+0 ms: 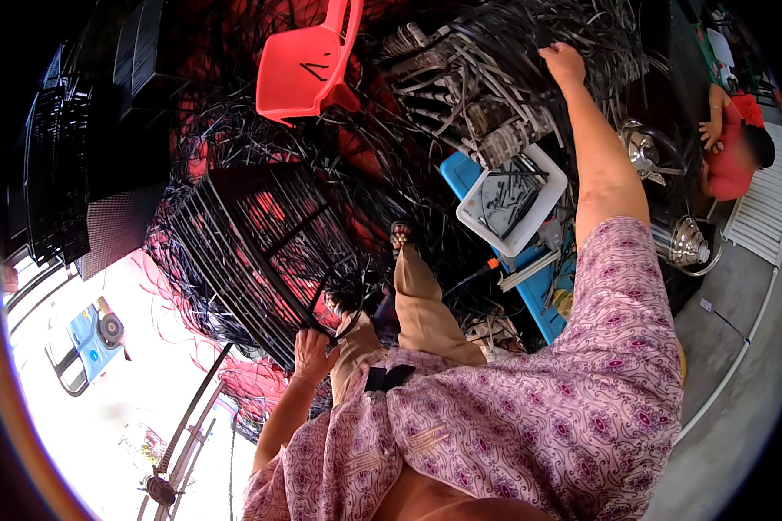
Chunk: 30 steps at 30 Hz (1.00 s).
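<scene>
My left hand (311, 354) is closed round the near edge of a black slatted frame (235, 234), which leans in front of my legs. Thin dark strips run across this frame, some with loose ends by my fingers. At full stretch, my right arm reaches forward to a heap of long black plastic strips (495, 61). There my right hand (565, 64) has its fingers pinched together at the strips; exactly how many they grip cannot be made out. Below the heap lie several bundled grey-brown strips (506, 139).
A red plastic chair (297, 74) stands ahead. A white tray (553, 165) of small dark pieces overlaps a blue tray (543, 317). Metal fans or lamps (688, 240) stand at right, near another person (734, 165) in red. A blue machine (96, 343) lies at left.
</scene>
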### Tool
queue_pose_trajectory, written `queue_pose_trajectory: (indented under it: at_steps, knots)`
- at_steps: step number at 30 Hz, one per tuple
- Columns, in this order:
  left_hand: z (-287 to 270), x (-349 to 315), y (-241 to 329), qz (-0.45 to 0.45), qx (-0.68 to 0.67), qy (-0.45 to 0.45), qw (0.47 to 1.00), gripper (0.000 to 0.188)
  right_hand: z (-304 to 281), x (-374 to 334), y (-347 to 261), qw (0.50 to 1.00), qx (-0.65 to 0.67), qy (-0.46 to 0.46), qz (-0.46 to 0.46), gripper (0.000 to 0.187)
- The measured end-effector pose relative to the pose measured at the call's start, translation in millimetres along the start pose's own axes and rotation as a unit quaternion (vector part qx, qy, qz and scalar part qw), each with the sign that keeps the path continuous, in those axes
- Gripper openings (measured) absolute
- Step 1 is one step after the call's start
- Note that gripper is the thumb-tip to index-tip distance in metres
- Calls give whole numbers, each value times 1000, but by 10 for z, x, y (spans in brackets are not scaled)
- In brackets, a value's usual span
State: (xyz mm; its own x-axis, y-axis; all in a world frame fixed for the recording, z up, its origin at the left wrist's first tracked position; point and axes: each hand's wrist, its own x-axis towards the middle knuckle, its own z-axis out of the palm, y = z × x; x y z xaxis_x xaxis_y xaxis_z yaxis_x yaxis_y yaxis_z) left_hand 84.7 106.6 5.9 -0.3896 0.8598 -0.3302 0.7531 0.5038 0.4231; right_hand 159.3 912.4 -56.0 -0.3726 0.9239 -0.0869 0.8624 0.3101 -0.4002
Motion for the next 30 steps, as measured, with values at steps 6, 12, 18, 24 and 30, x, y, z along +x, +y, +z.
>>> queue_pose_trajectory:
  at_steps: [6, 12, 18, 24, 30]
  knots:
    - [-52, -7, 22, -6, -1, 1, 1000, 30, -300, 148, 327, 838, 513, -93, 162, 11]
    - [-121, 25, 173, -38, 43, -4, 998, 33, -454, -19, 169, 892, 415, -127, 129, 14]
    - [-129, -29, 242, -65, 52, 19, 996, 33, -206, -97, 192, 969, 208, -116, 70, 40]
    - [-67, -54, 247, -78, 43, 11, 996, 31, -179, -429, -198, 993, -14, -108, -55, 94]
    - [-94, -4, 241, -72, 47, 18, 996, 31, -90, -508, -258, 994, -77, -47, -62, 73]
